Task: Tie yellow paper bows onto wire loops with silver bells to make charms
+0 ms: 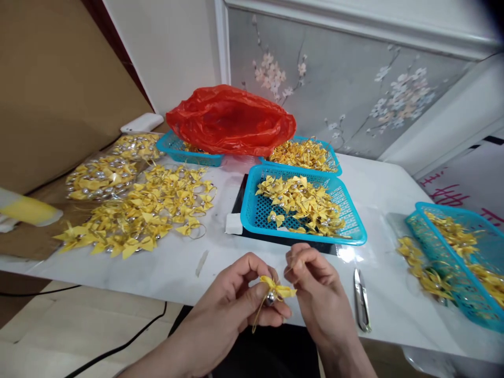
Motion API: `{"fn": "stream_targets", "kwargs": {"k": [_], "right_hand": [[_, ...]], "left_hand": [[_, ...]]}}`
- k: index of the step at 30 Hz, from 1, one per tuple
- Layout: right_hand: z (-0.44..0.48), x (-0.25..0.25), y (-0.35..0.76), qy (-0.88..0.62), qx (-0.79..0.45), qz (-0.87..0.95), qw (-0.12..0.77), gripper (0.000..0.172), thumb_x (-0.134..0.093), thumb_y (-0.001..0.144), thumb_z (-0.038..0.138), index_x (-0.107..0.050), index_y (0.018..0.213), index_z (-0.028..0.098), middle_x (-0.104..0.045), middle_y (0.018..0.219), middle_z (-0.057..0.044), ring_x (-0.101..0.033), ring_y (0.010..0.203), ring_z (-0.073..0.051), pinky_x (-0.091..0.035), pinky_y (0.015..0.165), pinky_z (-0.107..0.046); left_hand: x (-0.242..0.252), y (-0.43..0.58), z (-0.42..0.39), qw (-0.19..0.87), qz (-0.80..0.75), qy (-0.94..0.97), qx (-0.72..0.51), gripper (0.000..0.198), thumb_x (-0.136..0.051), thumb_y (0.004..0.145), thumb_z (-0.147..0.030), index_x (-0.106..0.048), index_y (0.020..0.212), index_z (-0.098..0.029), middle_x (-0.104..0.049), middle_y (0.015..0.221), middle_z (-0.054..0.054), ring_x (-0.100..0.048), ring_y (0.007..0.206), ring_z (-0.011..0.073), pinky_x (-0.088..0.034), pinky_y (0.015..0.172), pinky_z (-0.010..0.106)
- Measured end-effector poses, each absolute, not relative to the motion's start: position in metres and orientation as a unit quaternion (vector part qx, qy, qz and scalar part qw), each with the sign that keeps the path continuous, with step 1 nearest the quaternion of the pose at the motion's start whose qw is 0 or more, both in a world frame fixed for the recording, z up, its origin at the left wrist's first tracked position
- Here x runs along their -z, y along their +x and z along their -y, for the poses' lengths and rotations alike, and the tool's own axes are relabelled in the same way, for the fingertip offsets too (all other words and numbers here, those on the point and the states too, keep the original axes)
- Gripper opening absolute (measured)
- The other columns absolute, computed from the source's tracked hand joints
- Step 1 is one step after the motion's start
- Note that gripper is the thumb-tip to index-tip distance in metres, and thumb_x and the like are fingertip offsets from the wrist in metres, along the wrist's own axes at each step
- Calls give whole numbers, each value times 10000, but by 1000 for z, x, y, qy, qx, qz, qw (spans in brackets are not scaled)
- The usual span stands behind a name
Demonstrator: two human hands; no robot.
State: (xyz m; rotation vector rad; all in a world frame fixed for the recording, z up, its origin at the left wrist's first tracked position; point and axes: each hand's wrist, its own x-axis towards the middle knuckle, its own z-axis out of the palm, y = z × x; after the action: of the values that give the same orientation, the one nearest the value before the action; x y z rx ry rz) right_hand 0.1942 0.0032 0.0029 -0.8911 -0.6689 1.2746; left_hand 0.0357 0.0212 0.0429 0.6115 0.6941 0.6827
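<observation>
In my left hand (232,299), thumb and fingers pinch a yellow ribbon bow (279,289) with a round silver bell (271,298) at its middle. A thin gold cord (256,317) hangs from it in a loop below my thumb. Just to the right, my right hand (321,289) is closed in a pinch, thumb against forefinger, on what looks like a strand of the same cord. Both hands are over the table's front edge, close in front of a blue basket (354,226) holding many similar yellow bows (303,202).
Loose yellow bows (134,215) lie heaped on the left, with bagged ones (102,176) behind. Thread snips (361,302) lie right of my hands. Another blue basket (444,262) stands far right. A red plastic bag (232,121) sits over baskets at the back, before the wall.
</observation>
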Motion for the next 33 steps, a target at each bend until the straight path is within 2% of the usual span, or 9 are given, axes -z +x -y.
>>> {"fn": "stream_targets", "kwargs": {"k": [4, 7, 10, 15, 18, 20, 24, 28, 33], "right_hand": [[-6, 0, 207, -428, -541, 185, 700, 229, -805, 772, 340, -614, 731, 220, -533, 926, 11, -575, 831, -116, -445, 518, -132], [-7, 0, 217, -438, -539, 140, 705, 282, -856, 705, 338, -614, 761, 206, -572, 946, -1, -592, 744, -90, -468, 460, -100], [-9, 0, 227, -439, -510, 130, 728, 334, -901, 635, 297, -602, 744, 196, -565, 867, 27, -548, 645, -50, -548, 541, -117], [-6, -2, 235, -447, -436, 176, 761, 267, -818, 770, 301, -568, 773, 206, -533, 785, 66, -498, 576, -26, -551, 589, -130], [5, -5, 231, -464, -435, 246, 731, 168, -743, 858, 274, -595, 927, 241, -570, 759, 59, -427, 473, -35, -505, 479, -168], [14, -7, 226, -482, -468, 345, 656, 94, -655, 930, 307, -595, 960, 242, -551, 716, 51, -446, 467, -56, -464, 459, -190], [23, -11, 213, -499, -569, 445, 479, 253, -553, 965, 456, -606, 994, 211, -458, 644, 57, -473, 514, -89, -381, 496, -214], [20, -7, 198, -499, -566, 429, 496, 325, -693, 855, 482, -593, 1005, 213, -578, 745, 16, -516, 623, -121, -408, 552, -230], [16, -4, 189, -472, -537, 406, 569, 426, -731, 845, 353, -532, 1220, 313, -582, 878, 37, -599, 641, -103, -512, 602, -224]], "left_hand": [[-43, 36, -23, 844, -338, 268, -320, 180, -777, 812, -280, -637, 777, -174, -708, 736, -10, -720, 638, 95, -564, 592, 146], [-44, 36, -24, 847, -342, 265, -308, 179, -781, 806, -285, -645, 786, -170, -680, 733, -10, -714, 641, 103, -551, 521, 124], [-43, 35, -24, 849, -341, 268, -301, 162, -780, 805, -272, -654, 797, -170, -662, 747, -6, -709, 680, 119, -545, 464, 114], [-42, 32, -25, 853, -350, 256, -290, 139, -741, 845, -240, -643, 787, -162, -651, 749, 0, -644, 638, 83, -525, 439, 90], [-40, 32, -27, 856, -358, 226, -297, 113, -731, 854, -204, -634, 804, -173, -631, 728, -10, -596, 631, 80, -517, 438, 95], [-38, 33, -28, 854, -367, 212, -303, 88, -711, 868, -182, -634, 826, -178, -634, 761, -8, -577, 631, 71, -495, 440, 87], [-37, 36, -27, 847, -359, 228, -318, 62, -677, 896, -201, -630, 858, -187, -642, 801, 4, -581, 679, 83, -493, 493, 109], [-36, 38, -23, 829, -354, 280, -329, 104, -649, 917, -257, -604, 846, -196, -623, 764, -10, -575, 677, 95, -493, 508, 138], [-35, 39, -22, 828, -356, 299, -314, 152, -648, 918, -313, -570, 846, -204, -606, 699, -37, -582, 619, 79, -472, 512, 136]]}}
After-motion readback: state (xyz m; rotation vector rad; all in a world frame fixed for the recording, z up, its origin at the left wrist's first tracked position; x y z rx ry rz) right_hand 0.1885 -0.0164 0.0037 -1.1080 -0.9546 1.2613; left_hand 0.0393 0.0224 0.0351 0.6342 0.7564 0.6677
